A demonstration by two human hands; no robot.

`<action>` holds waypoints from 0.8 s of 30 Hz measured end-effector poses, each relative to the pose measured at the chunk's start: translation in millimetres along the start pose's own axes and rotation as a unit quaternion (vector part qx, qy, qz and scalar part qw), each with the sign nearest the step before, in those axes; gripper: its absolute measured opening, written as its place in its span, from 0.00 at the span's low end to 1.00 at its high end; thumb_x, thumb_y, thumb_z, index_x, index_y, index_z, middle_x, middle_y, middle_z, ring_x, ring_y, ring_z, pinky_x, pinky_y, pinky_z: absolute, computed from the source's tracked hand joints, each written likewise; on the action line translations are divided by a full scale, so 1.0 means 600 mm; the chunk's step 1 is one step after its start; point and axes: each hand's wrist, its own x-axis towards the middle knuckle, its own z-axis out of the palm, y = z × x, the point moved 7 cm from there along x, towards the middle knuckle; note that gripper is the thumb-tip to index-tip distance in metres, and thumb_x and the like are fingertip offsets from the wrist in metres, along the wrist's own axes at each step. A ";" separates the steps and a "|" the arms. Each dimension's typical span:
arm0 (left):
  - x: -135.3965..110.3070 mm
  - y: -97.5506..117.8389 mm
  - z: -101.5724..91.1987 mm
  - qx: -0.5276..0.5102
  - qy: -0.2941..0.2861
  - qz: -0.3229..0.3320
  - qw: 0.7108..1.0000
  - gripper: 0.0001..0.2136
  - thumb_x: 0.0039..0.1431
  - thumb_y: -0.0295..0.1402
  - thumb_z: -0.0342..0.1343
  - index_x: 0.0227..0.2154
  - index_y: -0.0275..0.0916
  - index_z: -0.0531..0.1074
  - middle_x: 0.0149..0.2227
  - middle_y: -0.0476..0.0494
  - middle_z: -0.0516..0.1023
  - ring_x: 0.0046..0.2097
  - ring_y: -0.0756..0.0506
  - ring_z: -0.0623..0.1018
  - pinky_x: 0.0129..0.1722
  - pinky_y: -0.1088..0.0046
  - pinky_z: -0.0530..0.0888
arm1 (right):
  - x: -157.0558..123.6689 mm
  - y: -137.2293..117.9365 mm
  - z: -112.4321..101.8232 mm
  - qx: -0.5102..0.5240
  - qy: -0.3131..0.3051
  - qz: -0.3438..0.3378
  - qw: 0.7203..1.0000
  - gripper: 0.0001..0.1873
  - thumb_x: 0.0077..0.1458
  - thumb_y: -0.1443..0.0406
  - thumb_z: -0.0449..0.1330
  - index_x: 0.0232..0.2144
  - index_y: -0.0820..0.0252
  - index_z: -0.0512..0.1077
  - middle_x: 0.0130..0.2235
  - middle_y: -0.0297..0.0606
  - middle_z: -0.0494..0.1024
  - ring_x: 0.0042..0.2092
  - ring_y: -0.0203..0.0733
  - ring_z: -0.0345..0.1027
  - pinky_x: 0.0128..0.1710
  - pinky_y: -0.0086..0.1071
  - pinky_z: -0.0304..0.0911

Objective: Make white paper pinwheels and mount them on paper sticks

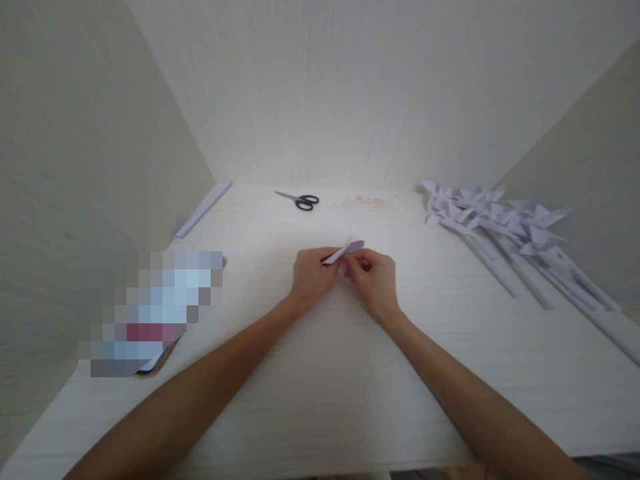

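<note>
A small folded piece of white paper (354,247) is held between both hands above the middle of the table. My left hand (314,275) is closed on its left part, the paper rising past the fingers. With fingertips pinched, my right hand (374,279) grips the paper's lower right side. The fingers hide much of the paper, so its full shape cannot be made out. Beyond the hands lie scissors (303,201) with black handles, their blades pointing left.
Several white paper pinwheels (505,217) on rolled paper sticks lie piled at the right. A rolled paper stick (204,209) rests by the left wall. Nearer on the left is a blurred-out device (159,360). Small brownish bits (369,200) are scattered near the back wall.
</note>
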 end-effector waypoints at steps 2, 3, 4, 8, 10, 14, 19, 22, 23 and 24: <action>0.001 0.000 -0.002 -0.017 0.013 -0.005 1.000 0.10 0.49 0.32 0.49 0.27 0.37 0.75 0.27 0.48 0.77 0.29 0.50 0.74 0.31 0.77 0.68 | -0.002 -0.001 0.001 0.027 -0.002 -0.004 1.000 0.10 0.48 0.64 0.52 0.23 0.64 0.71 0.18 0.35 0.72 0.20 0.33 0.63 0.22 0.26 0.57; 0.002 -0.001 -0.003 -0.025 0.018 -0.008 0.999 0.10 0.49 0.32 0.49 0.27 0.37 0.75 0.27 0.48 0.77 0.29 0.50 0.74 0.30 0.77 0.68 | -0.002 -0.004 0.002 0.028 -0.005 -0.015 0.999 0.10 0.48 0.64 0.52 0.24 0.64 0.71 0.19 0.35 0.72 0.20 0.33 0.64 0.23 0.26 0.58; 0.003 -0.003 -0.003 -0.033 0.023 -0.010 0.999 0.10 0.48 0.31 0.49 0.27 0.37 0.75 0.27 0.48 0.77 0.29 0.50 0.74 0.30 0.77 0.68 | -0.002 -0.007 0.001 0.019 -0.008 -0.030 0.999 0.10 0.48 0.64 0.52 0.25 0.64 0.71 0.20 0.35 0.72 0.21 0.33 0.64 0.23 0.26 0.58; 0.003 -0.009 -0.005 -0.043 0.038 -0.023 0.998 0.10 0.47 0.31 0.50 0.30 0.37 0.75 0.29 0.48 0.77 0.30 0.50 0.74 0.30 0.77 0.68 | -0.005 -0.023 -0.005 -0.069 -0.004 -0.113 0.991 0.07 0.49 0.66 0.52 0.27 0.63 0.69 0.23 0.36 0.73 0.23 0.33 0.64 0.25 0.26 0.58; 0.002 -0.010 -0.006 -0.041 0.041 -0.027 0.998 0.10 0.47 0.30 0.50 0.29 0.36 0.75 0.28 0.49 0.77 0.29 0.50 0.74 0.30 0.77 0.68 | -0.009 -0.030 -0.006 -0.124 -0.006 -0.157 0.980 0.08 0.50 0.67 0.51 0.27 0.63 0.68 0.24 0.36 0.72 0.25 0.34 0.63 0.26 0.26 0.57; 0.003 -0.009 -0.006 -0.042 0.040 -0.029 0.998 0.10 0.47 0.30 0.50 0.30 0.36 0.75 0.28 0.49 0.77 0.29 0.50 0.74 0.29 0.77 0.68 | -0.015 -0.041 -0.004 -0.240 -0.006 -0.215 0.946 0.11 0.53 0.66 0.48 0.24 0.63 0.67 0.25 0.39 0.70 0.28 0.36 0.62 0.28 0.28 0.55; 0.001 -0.009 -0.004 -0.046 0.036 -0.016 0.998 0.10 0.48 0.31 0.50 0.31 0.37 0.75 0.31 0.47 0.77 0.31 0.49 0.74 0.31 0.76 0.69 | -0.016 -0.043 0.002 -0.294 -0.008 -0.222 0.930 0.12 0.54 0.68 0.46 0.22 0.62 0.65 0.25 0.39 0.70 0.28 0.37 0.61 0.27 0.28 0.53; 0.000 -0.007 -0.003 -0.040 0.033 -0.008 0.999 0.10 0.48 0.32 0.50 0.30 0.37 0.75 0.30 0.47 0.77 0.31 0.49 0.74 0.30 0.76 0.69 | -0.014 -0.039 0.004 -0.292 -0.011 -0.202 0.935 0.12 0.54 0.67 0.45 0.23 0.62 0.65 0.25 0.39 0.71 0.27 0.37 0.62 0.27 0.28 0.52; 0.000 -0.006 -0.003 -0.038 0.031 -0.007 0.999 0.10 0.48 0.32 0.50 0.30 0.37 0.75 0.30 0.47 0.77 0.31 0.49 0.74 0.30 0.76 0.69 | -0.014 -0.038 0.005 -0.294 -0.014 -0.195 0.936 0.12 0.54 0.67 0.45 0.23 0.62 0.65 0.25 0.39 0.71 0.27 0.37 0.62 0.27 0.28 0.52; 0.000 -0.005 -0.003 -0.036 0.029 -0.007 0.999 0.10 0.48 0.32 0.50 0.30 0.37 0.75 0.30 0.47 0.77 0.31 0.49 0.75 0.30 0.77 0.69 | -0.013 -0.036 0.006 -0.296 -0.018 -0.189 0.936 0.13 0.54 0.67 0.45 0.23 0.62 0.65 0.25 0.39 0.71 0.27 0.37 0.63 0.27 0.28 0.52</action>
